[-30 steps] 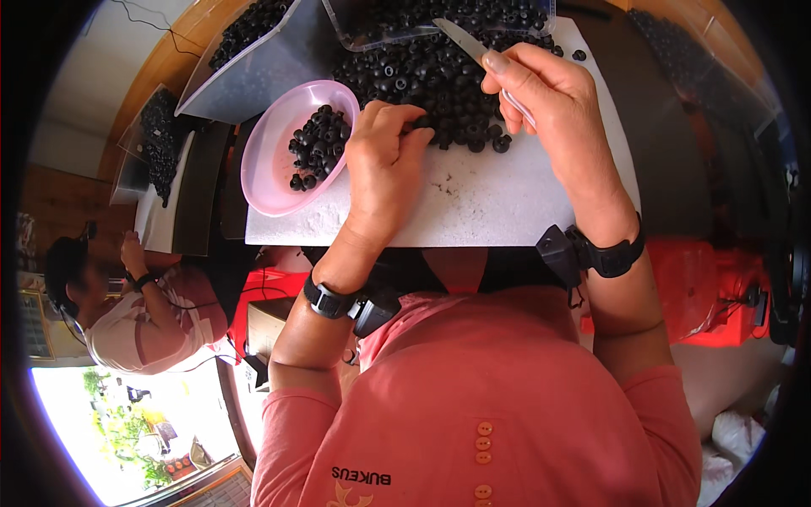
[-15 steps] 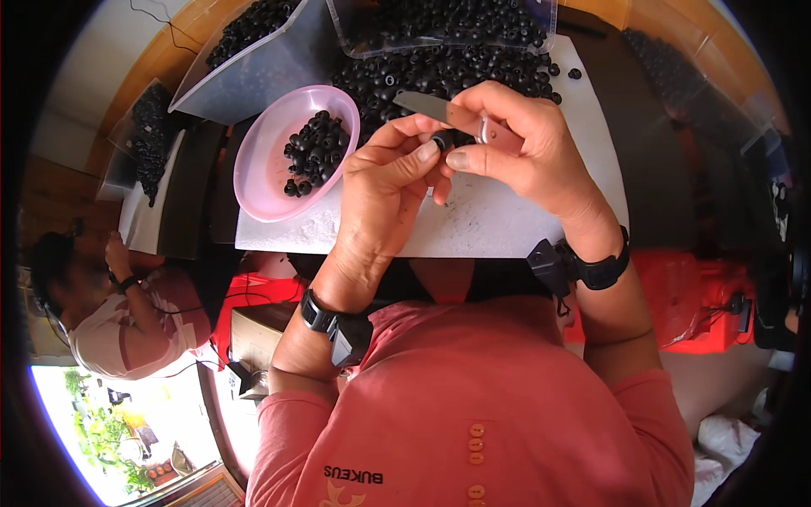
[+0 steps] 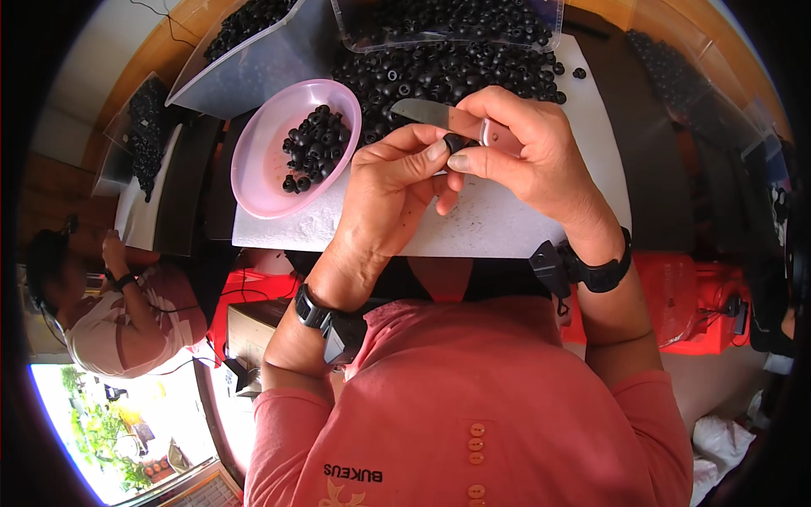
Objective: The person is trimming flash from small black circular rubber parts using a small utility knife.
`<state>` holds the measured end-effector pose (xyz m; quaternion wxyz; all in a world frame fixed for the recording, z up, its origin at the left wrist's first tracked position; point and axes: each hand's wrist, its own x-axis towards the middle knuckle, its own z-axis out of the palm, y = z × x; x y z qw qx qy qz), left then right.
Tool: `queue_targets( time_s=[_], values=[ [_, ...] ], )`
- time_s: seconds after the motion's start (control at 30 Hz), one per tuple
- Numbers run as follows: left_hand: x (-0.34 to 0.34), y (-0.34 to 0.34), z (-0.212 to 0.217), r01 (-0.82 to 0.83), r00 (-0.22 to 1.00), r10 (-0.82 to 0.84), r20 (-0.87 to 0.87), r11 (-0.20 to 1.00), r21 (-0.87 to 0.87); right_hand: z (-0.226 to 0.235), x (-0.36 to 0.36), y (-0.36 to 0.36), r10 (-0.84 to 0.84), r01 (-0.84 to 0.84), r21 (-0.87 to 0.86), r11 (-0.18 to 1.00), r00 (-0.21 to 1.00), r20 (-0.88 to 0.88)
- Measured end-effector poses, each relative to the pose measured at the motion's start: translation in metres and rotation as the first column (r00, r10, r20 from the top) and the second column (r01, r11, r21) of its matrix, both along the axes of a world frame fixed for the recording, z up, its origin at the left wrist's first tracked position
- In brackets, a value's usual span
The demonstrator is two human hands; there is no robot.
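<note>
Head view: the right hand [image 3: 541, 152] grips one knife [image 3: 427, 112] — tip pointing left and slightly away, long axis running crosswise above the counter [image 3: 507, 228]. The left hand [image 3: 384, 182] pinches one small black piece [image 3: 454, 143] beside the right thumb, its axis too covered to tell. One pink bowl [image 3: 262, 169] sits left of the hands — two plastic tubs [image 3: 253, 72] beyond, with a pile of black pieces [image 3: 473, 72] too dense to count.

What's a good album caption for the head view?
Left hand pinches a black piece; right hand holds a knife; a pink bowl sits nearby.
</note>
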<state>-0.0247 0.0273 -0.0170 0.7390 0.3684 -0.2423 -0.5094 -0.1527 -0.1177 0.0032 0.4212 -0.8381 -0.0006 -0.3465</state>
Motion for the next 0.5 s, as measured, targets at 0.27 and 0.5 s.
queue_targets(
  time_s=[0.27,0.5],
  values=[
    [0.003,0.005,-0.005,-0.009,1.000,0.009,0.007,1.000,-0.011,0.004,0.001,-0.003,-0.024,0.043,0.167,0.985,0.993,-0.116],
    [0.001,0.003,-0.012,-0.030,0.999,0.028,-0.030,0.998,-0.056,-0.004,0.003,-0.003,-0.048,0.077,0.141,0.987,0.979,-0.200]
  ],
)
